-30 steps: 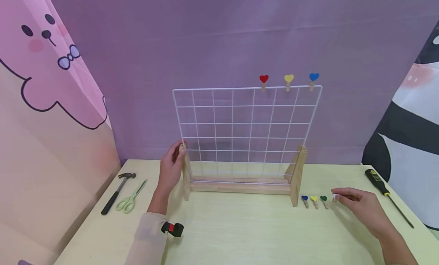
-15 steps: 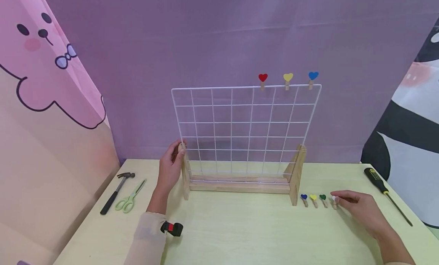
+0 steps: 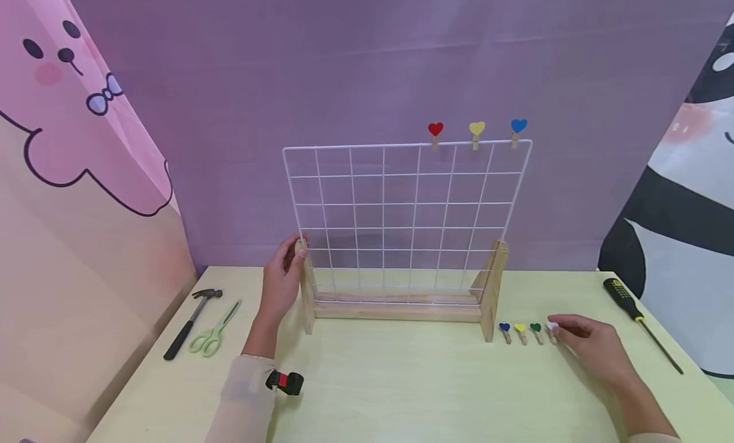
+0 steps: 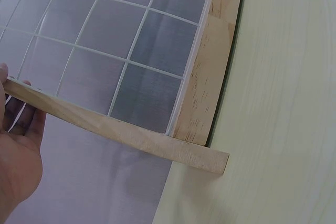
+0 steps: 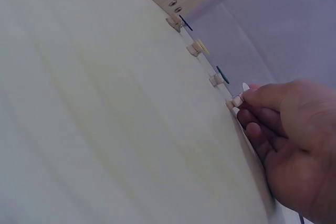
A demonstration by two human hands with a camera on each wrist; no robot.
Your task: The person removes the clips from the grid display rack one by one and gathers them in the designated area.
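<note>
A white wire grid panel [image 3: 383, 203] stands upright in a wooden stand [image 3: 395, 312]. My left hand [image 3: 281, 278] grips the top of the stand's left wooden post [image 4: 121, 129], thumb on one side and fingers on the other. At the right, my right hand [image 3: 593, 350] pinches a mini clothespin with a white heart [image 3: 553, 328] between thumb and fingers, low at the tabletop. This clothespin is at the right end of a row with a green-heart [image 3: 536, 329], a yellow-heart [image 3: 520, 329] and a blue-heart clothespin [image 3: 504, 328].
Clipped on the grid's top bar are red [image 3: 435, 130], yellow [image 3: 477, 130] and light blue [image 3: 518, 127] heart clothespins. A hammer [image 3: 192, 322] and green-handled scissors [image 3: 212, 334] lie at the left of the table [image 3: 367, 392]. A screwdriver [image 3: 639, 322] lies at the far right.
The white-heart clothespin has come down to the tabletop and shifted slightly left toward the green one, still pinched in my right hand. My left hand stays on the post; the head view shifts slightly.
</note>
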